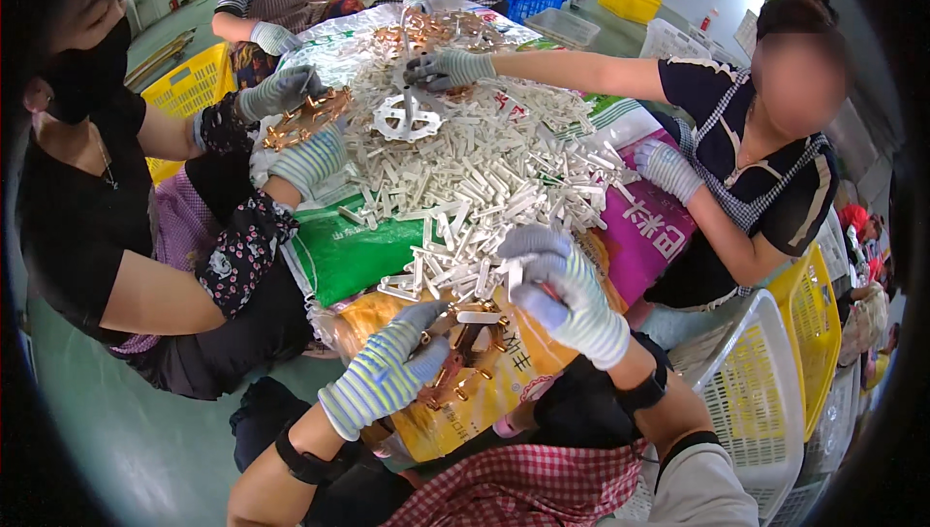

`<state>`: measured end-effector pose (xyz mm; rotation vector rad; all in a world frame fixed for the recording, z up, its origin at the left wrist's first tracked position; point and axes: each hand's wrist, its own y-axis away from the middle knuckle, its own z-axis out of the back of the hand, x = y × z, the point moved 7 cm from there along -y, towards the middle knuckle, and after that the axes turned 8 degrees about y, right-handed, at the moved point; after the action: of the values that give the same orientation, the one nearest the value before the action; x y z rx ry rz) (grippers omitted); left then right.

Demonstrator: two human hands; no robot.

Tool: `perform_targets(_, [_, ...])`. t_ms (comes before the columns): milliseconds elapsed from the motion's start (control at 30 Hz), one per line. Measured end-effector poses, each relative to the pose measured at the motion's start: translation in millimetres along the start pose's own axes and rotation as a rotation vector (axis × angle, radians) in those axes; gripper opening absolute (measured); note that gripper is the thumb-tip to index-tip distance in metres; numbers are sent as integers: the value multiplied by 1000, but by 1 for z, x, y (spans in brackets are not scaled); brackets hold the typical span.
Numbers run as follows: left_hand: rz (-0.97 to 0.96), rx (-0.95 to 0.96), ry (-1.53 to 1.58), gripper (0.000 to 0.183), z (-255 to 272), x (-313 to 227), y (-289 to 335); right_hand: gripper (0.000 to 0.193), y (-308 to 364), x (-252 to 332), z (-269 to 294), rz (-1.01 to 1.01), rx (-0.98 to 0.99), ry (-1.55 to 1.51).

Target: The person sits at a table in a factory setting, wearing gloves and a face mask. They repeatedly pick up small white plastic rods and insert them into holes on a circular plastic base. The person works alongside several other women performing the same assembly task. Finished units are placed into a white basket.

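Note:
Both my hands wear striped knit gloves with grey fingertips. My left hand [387, 367] is closed at the table's near edge, its finger and thumb pinching a small copper-coloured part [442, 323]. Just beyond those fingertips lies a white strip [479, 317]. Several copper-coloured parts [460, 384] rest beside this hand on a yellow printed sack [504, 406]. Raised to the right, my right hand [570, 294] has its fingers bent around a short white strip [514, 280]. A large heap of white strips [484, 173] spreads over the table beyond my hands.
Co-workers' gloved hands [450, 70] reach in around the table. A white toothed ring [407, 118] with an upright rod stands in the heap. More copper-coloured parts [441, 31] lie at the far end. A white basket [746, 401] and yellow crate [806, 324] stand at my right.

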<state>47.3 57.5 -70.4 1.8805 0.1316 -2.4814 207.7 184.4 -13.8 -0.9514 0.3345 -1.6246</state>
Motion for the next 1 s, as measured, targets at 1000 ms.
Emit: perform_targets(1000, [97,-153,244,39,-26,-13,-4,32,9,26,-28,81,387,-79])
